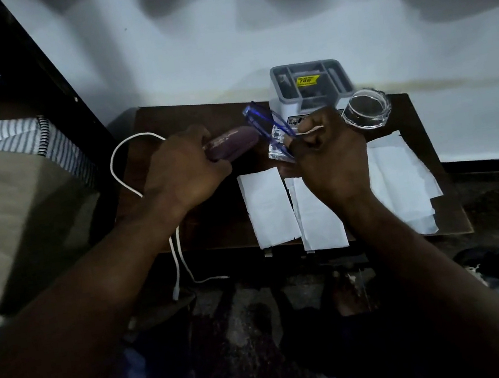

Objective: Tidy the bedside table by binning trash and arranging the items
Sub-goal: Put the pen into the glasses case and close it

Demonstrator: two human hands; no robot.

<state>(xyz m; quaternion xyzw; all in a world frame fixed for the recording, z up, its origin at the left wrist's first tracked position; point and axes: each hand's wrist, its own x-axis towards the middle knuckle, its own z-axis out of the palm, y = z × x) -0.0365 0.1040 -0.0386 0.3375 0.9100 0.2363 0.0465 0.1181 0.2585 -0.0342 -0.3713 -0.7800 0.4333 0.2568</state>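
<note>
Left forearm (92, 279) led to left hand (186, 169), fingers clamped round case (234, 143); right hand (329, 151) fingers pinched glasses (263, 121) just beside case. Jar (365, 109) sat just beyond right fingers.

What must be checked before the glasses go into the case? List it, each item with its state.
1. Left hand grips the glasses case: ok.
2. Right hand holds the blue glasses: ok.
3. Case open to take them: cannot tell; no opening shows.
4. Arms of the glasses folded: cannot tell; the fingers hide them.
5. Glasses lined up near the end of the case: ok.
6. Table tidy: not ok; white papers lie loose on it and a white cable hangs over its edge.
</note>
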